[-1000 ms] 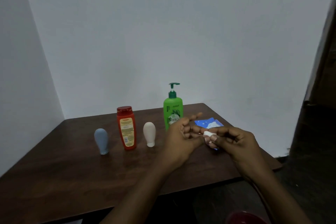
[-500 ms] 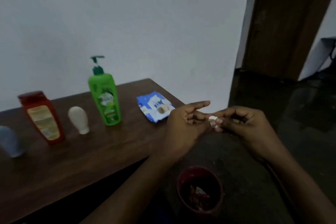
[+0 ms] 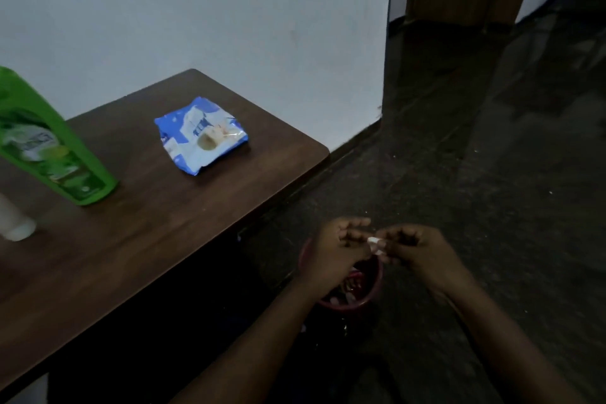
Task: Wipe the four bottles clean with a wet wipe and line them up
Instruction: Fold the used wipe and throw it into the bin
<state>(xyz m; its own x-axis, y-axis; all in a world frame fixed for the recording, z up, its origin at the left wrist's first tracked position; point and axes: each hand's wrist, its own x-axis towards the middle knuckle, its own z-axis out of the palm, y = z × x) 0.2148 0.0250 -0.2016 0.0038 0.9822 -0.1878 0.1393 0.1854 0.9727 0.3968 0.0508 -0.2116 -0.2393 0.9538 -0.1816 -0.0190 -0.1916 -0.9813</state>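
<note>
Dark wood table (image 3: 183,220) beside; left hand (image 3: 334,252) and right hand (image 3: 416,249) pinch crumpled white wipe (image 3: 373,241)

1 head-worn view looks down and forward past the table (image 3: 196,223) corner on its left to the dark floor (image 3: 492,207), close above a red bin (image 3: 373,292).

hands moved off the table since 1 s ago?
Yes. Both hands, left and right, with the wipe, went from over the table to above the red bin beside it.
</note>
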